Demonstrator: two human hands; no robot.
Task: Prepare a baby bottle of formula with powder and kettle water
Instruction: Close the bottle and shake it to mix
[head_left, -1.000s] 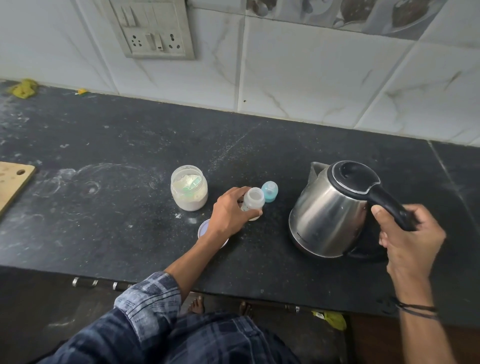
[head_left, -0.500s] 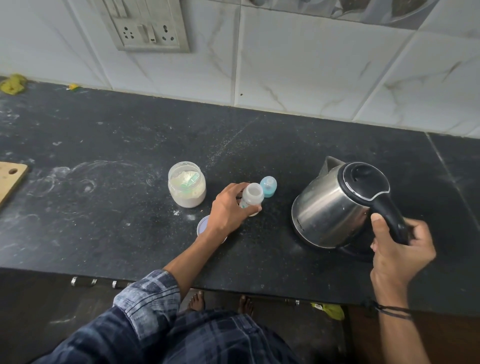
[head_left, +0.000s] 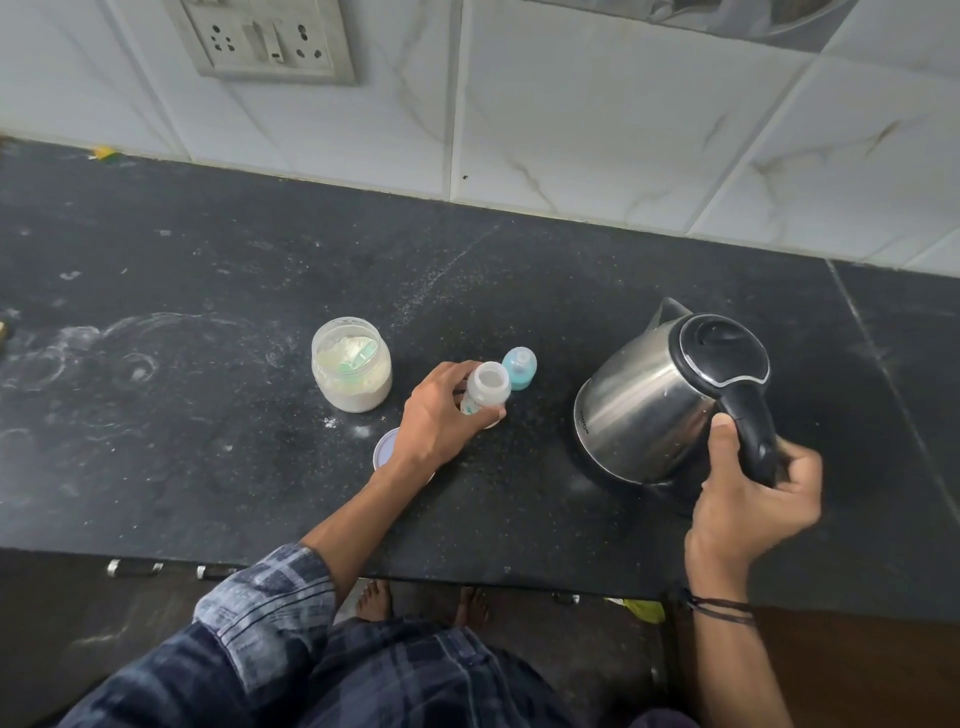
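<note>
A small clear baby bottle (head_left: 487, 387) stands uncapped on the black counter (head_left: 208, 415), and my left hand (head_left: 441, 415) grips its body. Just behind it sits the bottle's blue teat cap (head_left: 519, 368). To the left stands an open jar of white formula powder (head_left: 351, 365) with a green scoop inside. My right hand (head_left: 753, 499) grips the black handle of a steel kettle (head_left: 649, 405), which is lifted and tilted with its spout pointing up and left, to the right of the bottle.
A round jar lid (head_left: 385, 450) lies on the counter, partly under my left wrist. Spilled powder dusts the counter near the jar. A socket panel (head_left: 265, 39) is on the tiled wall. The counter's front edge runs just above my feet.
My right hand has lifted the kettle off the counter and tipped it further. My left hand keeps holding the bottle in place.
</note>
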